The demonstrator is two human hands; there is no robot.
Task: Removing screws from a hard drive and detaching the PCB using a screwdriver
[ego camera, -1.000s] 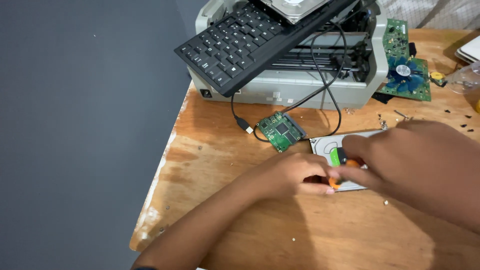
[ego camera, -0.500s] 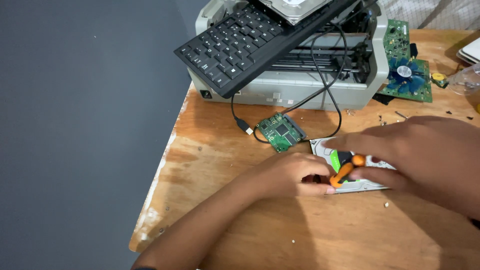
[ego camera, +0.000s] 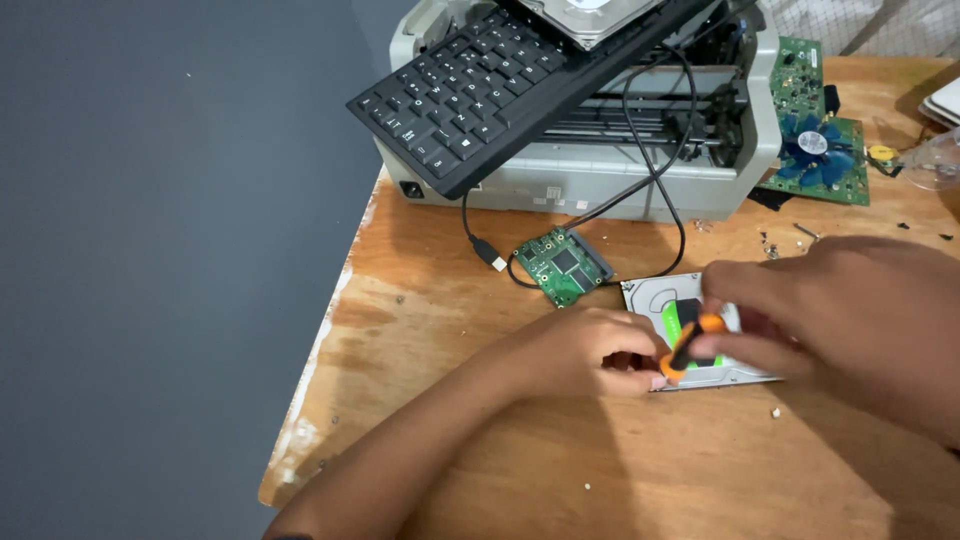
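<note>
I am gripping a screwdriver with an orange and black handle (ego camera: 686,345) in my right hand (ego camera: 840,310), my fingers pressed together around its handle, and the handle is slanting down to the left over the hard drive (ego camera: 672,297). The silver drive is lying flat on the wooden table (ego camera: 500,470), near the middle, with my hands covering most of its near half. My left hand (ego camera: 580,350) is resting on the table just left of the drive, its fingers curling in and pinching at the lower end of the screwdriver by the drive's near-left corner; I cannot tell whether they are holding anything small there. A small green circuit board (ego camera: 562,264) is lying just beyond my left hand, close to the drive's far-left corner. Farther off, a black keyboard (ego camera: 500,85) is leaning on a grey printer (ego camera: 600,185), its cable looping down toward the drive. A green board with a blue fan (ego camera: 815,150) is sitting at the far right
</note>
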